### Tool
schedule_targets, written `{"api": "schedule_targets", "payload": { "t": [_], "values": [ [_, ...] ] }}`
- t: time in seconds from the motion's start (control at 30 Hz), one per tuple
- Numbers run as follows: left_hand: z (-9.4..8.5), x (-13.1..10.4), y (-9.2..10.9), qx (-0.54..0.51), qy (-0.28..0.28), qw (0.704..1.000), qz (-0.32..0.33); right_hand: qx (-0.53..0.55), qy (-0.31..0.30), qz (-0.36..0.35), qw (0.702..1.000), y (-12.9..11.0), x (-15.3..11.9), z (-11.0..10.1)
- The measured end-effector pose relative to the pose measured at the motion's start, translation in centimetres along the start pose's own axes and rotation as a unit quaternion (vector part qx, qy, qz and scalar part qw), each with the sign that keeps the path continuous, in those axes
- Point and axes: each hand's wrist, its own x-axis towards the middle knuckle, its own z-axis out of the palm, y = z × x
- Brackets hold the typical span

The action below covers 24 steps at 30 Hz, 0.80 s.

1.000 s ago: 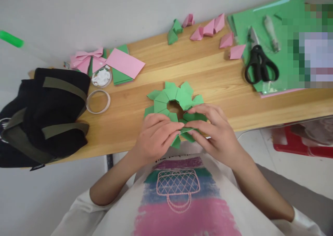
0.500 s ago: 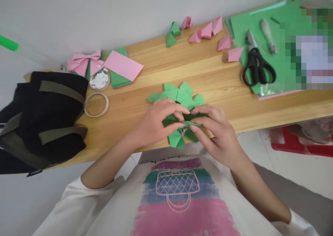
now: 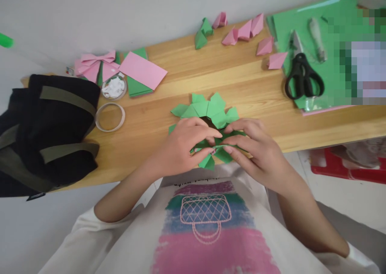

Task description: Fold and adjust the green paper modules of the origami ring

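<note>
A green folded-paper wreath (image 3: 199, 106) with pointed leaf-like tips lies near the table's front edge, a dark gap at its centre. My left hand (image 3: 187, 145) pinches its near side from the left, thumb and fingers closed on the paper. From the right, my right hand (image 3: 256, 147) grips the same near part, its thumb below and fingers above a folded green edge. The fingertips of both hands almost meet there. Between them a small pinkish bit shows, too small to name. My hands cover much of the wreath's near half.
Black-handled scissors (image 3: 303, 79) lie on green paper sheets (image 3: 280, 20) at right. Several pink folded pieces (image 3: 245, 30) and a green one (image 3: 203, 33) line the back. At left are a black bag (image 3: 60, 125), tape roll (image 3: 110, 117), pink bow (image 3: 98, 64) and pink paper (image 3: 143, 69).
The view has shifted slightly. Both hands stay on the wreath's near side, and the folded edge between them now sits flatter, with more of the central gap showing.
</note>
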Motion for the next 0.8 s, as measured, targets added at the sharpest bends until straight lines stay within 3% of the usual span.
{"api": "schedule_targets", "payload": {
  "t": [0.47,0.8],
  "values": [
    [0.0,0.4,-0.6,-0.105,0.001,0.994,-0.034,0.029,0.009,0.062,0.998,-0.2,0.2,0.2],
    [0.0,0.8,-0.7,-0.093,0.009,0.995,-0.032,-0.007,0.071,0.085,0.994,-1.0,0.1,1.5]
  ]
}}
